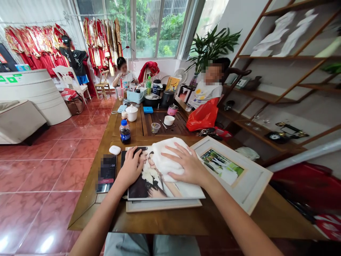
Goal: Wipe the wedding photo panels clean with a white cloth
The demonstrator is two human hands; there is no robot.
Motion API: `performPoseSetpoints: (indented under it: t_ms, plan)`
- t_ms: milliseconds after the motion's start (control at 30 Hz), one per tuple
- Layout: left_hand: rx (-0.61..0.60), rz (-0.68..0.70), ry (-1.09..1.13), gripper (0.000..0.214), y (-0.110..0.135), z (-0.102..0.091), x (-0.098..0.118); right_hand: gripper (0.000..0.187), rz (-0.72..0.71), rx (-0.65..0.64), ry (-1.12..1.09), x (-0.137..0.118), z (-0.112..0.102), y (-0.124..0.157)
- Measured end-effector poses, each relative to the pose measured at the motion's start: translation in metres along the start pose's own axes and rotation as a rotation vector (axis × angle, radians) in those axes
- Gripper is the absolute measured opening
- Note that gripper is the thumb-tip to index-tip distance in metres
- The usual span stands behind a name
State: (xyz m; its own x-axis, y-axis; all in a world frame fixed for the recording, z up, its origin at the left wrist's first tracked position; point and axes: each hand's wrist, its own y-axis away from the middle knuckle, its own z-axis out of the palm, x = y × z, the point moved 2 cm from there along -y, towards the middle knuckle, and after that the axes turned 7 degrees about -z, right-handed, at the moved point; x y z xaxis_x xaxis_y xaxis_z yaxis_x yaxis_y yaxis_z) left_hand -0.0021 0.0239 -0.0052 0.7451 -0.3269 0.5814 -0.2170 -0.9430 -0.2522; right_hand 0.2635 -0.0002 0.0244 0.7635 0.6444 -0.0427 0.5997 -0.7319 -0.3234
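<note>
A photo panel (154, 177) printed with a couple lies face up on the wooden table in front of me. My left hand (131, 166) rests on its left part, fingers spread and holding nothing. Over the panel's upper right, my right hand (188, 164) grips a bunched white cloth (162, 158), its fingers splayed across it. The cloth covers part of the picture. Beneath the panel a pale-framed piece (163, 206) sticks out at the front edge. To the right lies a white-framed picture (223, 167), close to my right forearm.
Left of the panel are a phone (106, 174), a white earbud case (114, 150) and a blue-capped bottle (125, 132). Behind stand a lidded white pot (131, 113), a small bowl (169, 121) and a red bag (204, 115). Several people are farther back.
</note>
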Motion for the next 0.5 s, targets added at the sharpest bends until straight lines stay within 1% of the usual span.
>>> performPoseSetpoints:
  t_ms: [200, 233, 300, 400, 500]
  plan:
    - [0.012, 0.015, 0.041, 0.04, 0.001, -0.001, 0.004, 0.073, -0.026, 0.034, 0.016, -0.024, -0.004, 0.043]
    - [0.008, 0.008, 0.048, 0.04, 0.001, -0.001, 0.004, 0.074, -0.032, 0.04, 0.019, -0.028, -0.005, 0.049]
    - [0.007, -0.05, 0.061, 0.045, 0.001, -0.001, 0.003, 0.075, -0.041, 0.053, 0.021, -0.033, -0.008, 0.058]
    - [0.004, -0.174, 0.095, 0.061, 0.002, -0.001, 0.001, 0.074, -0.045, 0.045, 0.009, -0.033, -0.01, 0.061]
    - [-0.032, -0.209, 0.147, 0.068, 0.002, -0.001, -0.002, 0.073, -0.036, 0.008, -0.01, -0.026, -0.011, 0.051]
